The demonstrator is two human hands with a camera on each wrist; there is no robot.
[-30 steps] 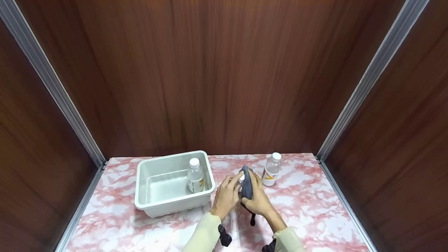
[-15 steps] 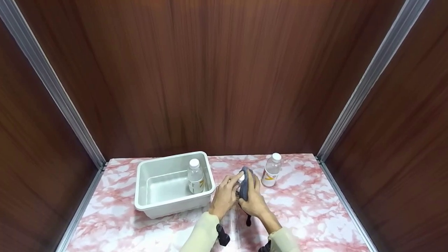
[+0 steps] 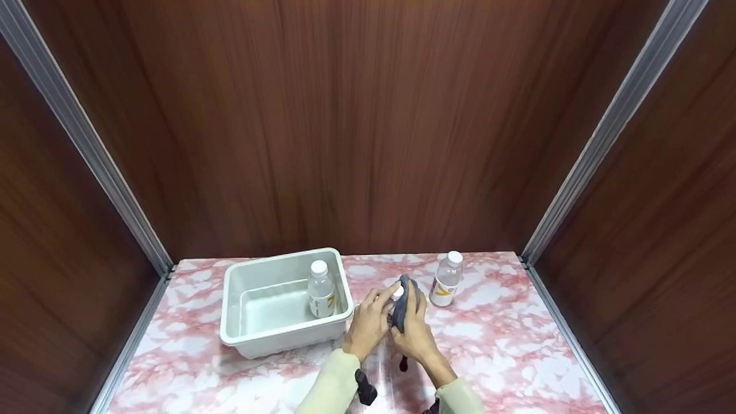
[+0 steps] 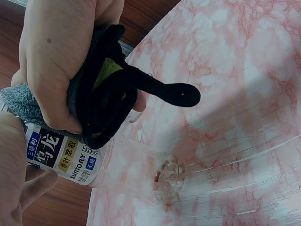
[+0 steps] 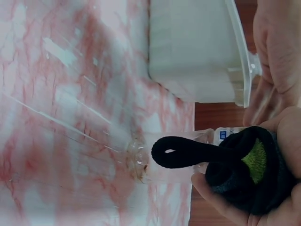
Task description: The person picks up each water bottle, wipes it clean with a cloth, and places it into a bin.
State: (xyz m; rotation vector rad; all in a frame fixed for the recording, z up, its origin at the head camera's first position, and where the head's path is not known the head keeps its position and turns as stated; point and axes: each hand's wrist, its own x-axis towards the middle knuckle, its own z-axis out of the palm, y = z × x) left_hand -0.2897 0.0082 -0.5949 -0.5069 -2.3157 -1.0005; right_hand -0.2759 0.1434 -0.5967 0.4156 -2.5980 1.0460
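Surface: pink-veined marble table (image 3: 506,345) boxed in by dark wood walls (image 3: 368,126), with metal rails at the corners.
Left hand: the left hand (image 3: 368,322) curls its fingers round a clear bottle (image 4: 70,157), holding it upright on the table just ahead of both wrists; the white cap (image 3: 397,291) shows above the fingertips.
Right hand: the right hand (image 3: 415,333) grips a dark grey cloth (image 3: 402,302) and presses it against the side of the bottle; a black loop (image 5: 181,151) of the cloth hangs free below the palm.
Change: compared with a second ago the right hand sits lower and closer to the left, and the cloth is bunched narrower against the bottle; the dangling loop has drawn in toward the wrists. The left hand has hardly moved.
Meaning: this reads as a wiping stroke running down the bottle, so the cleaning is under way rather than finished.
Left of the hands: a white tub (image 3: 230,299) holding a second bottle (image 3: 321,290) upright against its near-right wall.
Beyond the right hand: a third bottle (image 3: 446,280) stands alone on the table, apart from the hands.
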